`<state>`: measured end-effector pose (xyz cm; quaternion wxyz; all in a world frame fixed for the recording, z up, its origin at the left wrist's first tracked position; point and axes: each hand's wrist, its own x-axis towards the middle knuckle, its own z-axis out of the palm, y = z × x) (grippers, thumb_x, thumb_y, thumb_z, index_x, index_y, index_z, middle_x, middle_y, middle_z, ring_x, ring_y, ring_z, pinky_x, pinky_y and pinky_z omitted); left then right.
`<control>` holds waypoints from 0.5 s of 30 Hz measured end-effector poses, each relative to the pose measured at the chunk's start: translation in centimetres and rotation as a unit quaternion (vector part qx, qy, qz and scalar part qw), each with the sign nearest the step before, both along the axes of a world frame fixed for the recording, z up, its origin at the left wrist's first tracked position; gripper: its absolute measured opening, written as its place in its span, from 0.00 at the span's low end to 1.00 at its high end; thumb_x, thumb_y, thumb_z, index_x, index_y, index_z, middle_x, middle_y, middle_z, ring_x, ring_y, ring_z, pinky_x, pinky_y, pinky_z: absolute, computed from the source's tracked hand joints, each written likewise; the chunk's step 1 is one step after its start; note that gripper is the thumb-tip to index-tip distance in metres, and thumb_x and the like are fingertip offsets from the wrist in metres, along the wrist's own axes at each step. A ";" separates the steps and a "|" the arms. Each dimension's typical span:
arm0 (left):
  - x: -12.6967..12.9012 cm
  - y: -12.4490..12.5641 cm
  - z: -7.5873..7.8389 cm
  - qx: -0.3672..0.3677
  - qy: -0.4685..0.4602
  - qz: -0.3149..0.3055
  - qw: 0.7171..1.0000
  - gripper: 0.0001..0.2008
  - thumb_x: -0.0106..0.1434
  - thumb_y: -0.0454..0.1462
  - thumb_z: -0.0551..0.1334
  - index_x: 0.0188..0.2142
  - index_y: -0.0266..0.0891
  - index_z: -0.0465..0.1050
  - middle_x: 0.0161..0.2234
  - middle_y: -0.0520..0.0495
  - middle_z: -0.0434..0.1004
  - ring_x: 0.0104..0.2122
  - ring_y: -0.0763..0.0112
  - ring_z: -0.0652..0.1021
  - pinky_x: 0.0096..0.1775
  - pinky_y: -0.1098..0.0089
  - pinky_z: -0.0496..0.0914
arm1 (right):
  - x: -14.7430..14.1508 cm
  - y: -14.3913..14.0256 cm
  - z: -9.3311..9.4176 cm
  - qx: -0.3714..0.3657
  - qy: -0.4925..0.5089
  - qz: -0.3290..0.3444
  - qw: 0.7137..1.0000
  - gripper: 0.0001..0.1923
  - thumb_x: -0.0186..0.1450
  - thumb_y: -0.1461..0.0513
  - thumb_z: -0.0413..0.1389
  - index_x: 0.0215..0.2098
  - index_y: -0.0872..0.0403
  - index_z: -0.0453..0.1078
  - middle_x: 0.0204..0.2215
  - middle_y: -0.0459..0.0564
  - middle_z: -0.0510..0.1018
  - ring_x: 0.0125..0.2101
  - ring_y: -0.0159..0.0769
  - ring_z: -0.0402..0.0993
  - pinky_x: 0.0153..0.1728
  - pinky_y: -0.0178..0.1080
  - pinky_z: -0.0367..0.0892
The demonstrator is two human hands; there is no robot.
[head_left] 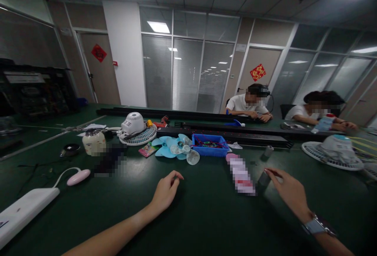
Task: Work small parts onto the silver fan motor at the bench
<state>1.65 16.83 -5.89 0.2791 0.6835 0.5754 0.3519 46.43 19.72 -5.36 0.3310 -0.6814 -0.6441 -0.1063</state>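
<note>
My right hand (291, 192), a watch on its wrist, pinches a small grey cylinder (263, 180) at its upper end with thumb and fingertips. A second, similar cylinder (268, 151) stands a little farther back on the table. To the left of the pinched cylinder lies a pink and white elongated item (241, 175), its details blurred. My left hand (165, 190) hovers at or rests on the green table (203, 216); I cannot tell which. Its fingers are loosely bent, thumb apart from them, with nothing visible in its grasp. Blue fan blades (167, 148) lie beyond it.
A blue bin (210, 152) holds wires and small parts. White fan parts (134, 124) lie behind the blades, others (335, 152) at right. A jar (93, 142), a pink oval object (78, 177) and a white power strip (28, 209) are left. Two people sit across.
</note>
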 end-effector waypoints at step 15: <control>0.4 1.4 -0.8 -0.016 -0.002 -0.045 0.999 0.12 0.63 0.36 0.50 0.37 0.41 0.73 0.26 0.51 0.75 0.29 0.66 0.75 0.33 0.70 0.63 | 3.3 1.8 -1.8 0.034 0.035 0.038 0.998 0.19 0.57 0.45 0.52 0.36 0.44 0.78 0.36 0.49 0.83 0.34 0.48 0.80 0.36 0.48 0.76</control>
